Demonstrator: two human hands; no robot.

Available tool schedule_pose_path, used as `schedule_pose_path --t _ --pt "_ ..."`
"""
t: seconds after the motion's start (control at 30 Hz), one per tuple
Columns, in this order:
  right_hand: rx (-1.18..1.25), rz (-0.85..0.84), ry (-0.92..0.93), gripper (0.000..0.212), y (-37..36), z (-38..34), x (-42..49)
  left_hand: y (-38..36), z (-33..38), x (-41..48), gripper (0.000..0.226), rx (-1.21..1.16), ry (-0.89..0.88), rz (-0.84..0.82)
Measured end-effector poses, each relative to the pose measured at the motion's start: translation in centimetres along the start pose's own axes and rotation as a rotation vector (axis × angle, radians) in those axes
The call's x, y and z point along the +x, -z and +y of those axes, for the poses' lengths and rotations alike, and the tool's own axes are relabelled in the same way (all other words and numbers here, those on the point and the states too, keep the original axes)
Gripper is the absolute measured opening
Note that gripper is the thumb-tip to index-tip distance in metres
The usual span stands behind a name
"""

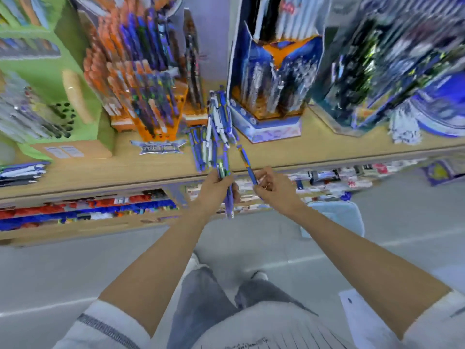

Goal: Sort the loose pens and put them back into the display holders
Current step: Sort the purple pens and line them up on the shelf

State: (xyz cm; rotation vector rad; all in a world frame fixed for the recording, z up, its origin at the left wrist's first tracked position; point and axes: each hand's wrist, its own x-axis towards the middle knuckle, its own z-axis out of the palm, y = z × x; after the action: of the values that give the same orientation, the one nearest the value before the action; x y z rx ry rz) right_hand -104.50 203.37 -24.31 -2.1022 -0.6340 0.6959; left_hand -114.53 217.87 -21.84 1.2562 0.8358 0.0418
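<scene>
Pen bundle [229, 203] half-hidden in left hand [216, 185]

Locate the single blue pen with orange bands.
Head view, just right of centre: the blue pen is pinched in the right hand over the wooden shelf edge, beside the pen bundle in the left hand.

Bare shelf front [314, 154]; pile of loose pens [216, 127] between orange holder [153, 129] and blue holder [266, 122]

Left hand [217, 184] grips pens [227, 180]; right hand [273, 187] pinches pen [247, 164].
</scene>
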Motion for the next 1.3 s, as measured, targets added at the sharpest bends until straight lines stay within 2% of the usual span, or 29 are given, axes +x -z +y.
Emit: schedule_pose_path --t 0.2,0.37,0.5,0.63,0.8,1.0,1.07,1.2,1.3 --pt "-0.028 0.164 -0.097 0.017 8.1 6.0 -1.4 -9.6 0.0 1.4 0.005 0.061 0.025 -0.072" --pt "-0.031 0.278 -0.165 0.015 12.5 8.5 0.8 -13.8 1.0 4.9 0.004 0.095 0.038 -0.134" --pt "-0.101 0.318 -0.179 0.022 14.5 9.6 4.0 -15.8 1.7 8.1 0.01 0.119 0.028 -0.126" --pt "-0.125 0.315 -0.206 0.024 15.8 9.9 7.0 -17.0 2.4 10.1 0.012 0.137 0.056 -0.138" --pt "-0.16 0.256 -0.214 0.027 16.4 10.7 9.7 -17.4 2.8 11.2 0.011 0.128 0.075 -0.076" --pt "-0.184 0.209 -0.101 0.025 18.0 11.4 10.3 -19.0 2.3 11.1 0.01 0.038 0.086 0.036" --pt "-0.113 0.127 -0.036 0.019 18.4 10.8 9.9 -19.9 2.3 10.9 0.01 -0.024 0.08 0.094" --pt "0.182 -0.409 -0.144 0.014 18.3 8.8 9.0 -21.6 2.0 10.6 0.014 -0.133 0.045 0.207" --pt "0.184 -0.554 -0.128 0.018 17.6 8.0 8.9 -21.8 2.0 10.0 0.015 -0.128 0.016 0.274"
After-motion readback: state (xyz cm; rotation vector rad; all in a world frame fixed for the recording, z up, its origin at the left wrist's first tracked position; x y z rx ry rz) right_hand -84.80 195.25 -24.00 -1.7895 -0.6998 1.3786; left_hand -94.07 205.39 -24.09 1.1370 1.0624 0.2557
